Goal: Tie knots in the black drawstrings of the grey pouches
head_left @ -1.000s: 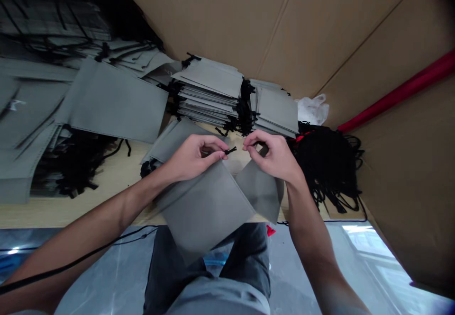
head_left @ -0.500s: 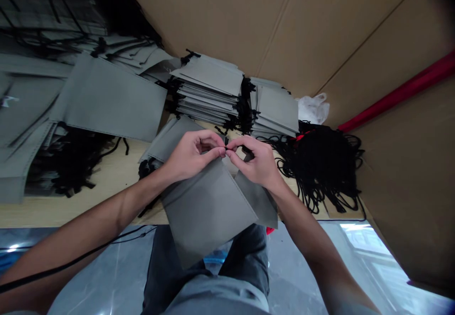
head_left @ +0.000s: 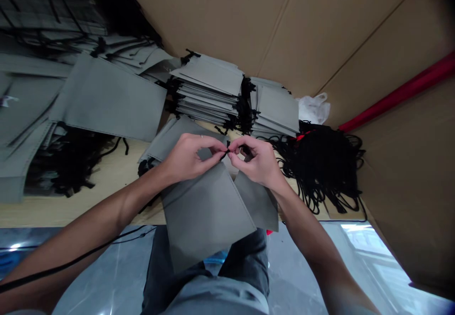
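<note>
My left hand [head_left: 188, 156] and my right hand [head_left: 254, 158] meet fingertip to fingertip over a grey fabric pouch [head_left: 206, 211] that hangs over the front edge of the wooden table [head_left: 106, 173]. Both hands pinch a short black cord end [head_left: 226, 153] at the pouch's top corner. A second grey pouch [head_left: 259, 201] lies partly under my right wrist.
Stacks of grey pouches [head_left: 209, 92] stand behind my hands, with a smaller stack [head_left: 277, 109] to the right. A heap of black cords [head_left: 323, 163] lies at the right. More grey pouches [head_left: 106, 99] spread at the left. Cardboard walls [head_left: 284, 26] enclose the back and right.
My right hand moved left to meet the left hand, and both now pinch the cord end. The pouch shifted slightly lower over the table edge.
</note>
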Motion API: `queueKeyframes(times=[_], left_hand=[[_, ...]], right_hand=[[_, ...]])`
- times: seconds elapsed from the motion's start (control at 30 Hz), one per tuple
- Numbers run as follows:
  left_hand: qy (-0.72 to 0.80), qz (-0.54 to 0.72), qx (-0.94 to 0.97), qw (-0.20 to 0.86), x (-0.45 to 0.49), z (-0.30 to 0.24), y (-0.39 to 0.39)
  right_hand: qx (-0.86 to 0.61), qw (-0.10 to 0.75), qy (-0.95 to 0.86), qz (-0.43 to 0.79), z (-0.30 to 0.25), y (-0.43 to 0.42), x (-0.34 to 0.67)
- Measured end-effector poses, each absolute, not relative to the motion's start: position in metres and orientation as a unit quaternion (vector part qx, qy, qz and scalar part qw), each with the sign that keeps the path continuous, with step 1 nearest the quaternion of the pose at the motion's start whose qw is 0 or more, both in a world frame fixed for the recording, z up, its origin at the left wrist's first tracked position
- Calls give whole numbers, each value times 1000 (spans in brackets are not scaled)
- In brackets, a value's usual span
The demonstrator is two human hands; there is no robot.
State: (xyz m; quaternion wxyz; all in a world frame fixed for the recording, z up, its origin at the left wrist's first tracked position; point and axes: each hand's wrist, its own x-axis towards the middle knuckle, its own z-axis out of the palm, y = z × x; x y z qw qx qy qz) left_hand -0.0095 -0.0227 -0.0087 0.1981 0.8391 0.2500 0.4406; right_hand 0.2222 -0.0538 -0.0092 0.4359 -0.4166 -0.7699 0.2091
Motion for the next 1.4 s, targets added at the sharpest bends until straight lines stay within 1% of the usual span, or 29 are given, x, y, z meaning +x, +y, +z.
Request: queueKeyframes(times=[0.27, 0.37, 0.47, 0.6, 0.73, 0.87, 0.93, 1.13, 1.3, 1.4], left_hand=[[200, 435, 870, 117, -13, -18, -20], [199, 429, 874, 110, -13, -18, -22], [223, 424, 865, 151, -12, -15, -25], [257, 406, 850, 217, -12, -7, -28], [255, 400, 835, 279, -11, -2, -31], [256, 406, 816, 321, -10, -1, -31], [249, 419, 821, 297, -9, -3, -30], [217, 444, 862, 115, -9, -16, -27], [220, 388, 892, 75, -11, -20, -26], [227, 401, 884, 81, -10, -18, -29]], right_hand=[[-400, 414, -796, 186, -2, -58, 221], [-397, 402, -802, 195, -2, -59, 221], [-399, 397, -794, 229, -4, -59, 222], [-402, 397, -764, 312, -8, -57, 224], [-391, 400, -731, 391, -8, -54, 225], [-375, 417, -712, 423, -6, -52, 223], [-387, 429, -704, 413, -6, -51, 222], [-429, 441, -707, 349, -11, -54, 220], [-444, 424, -760, 213, -7, -62, 214], [-429, 427, -779, 164, -6, -64, 212]])
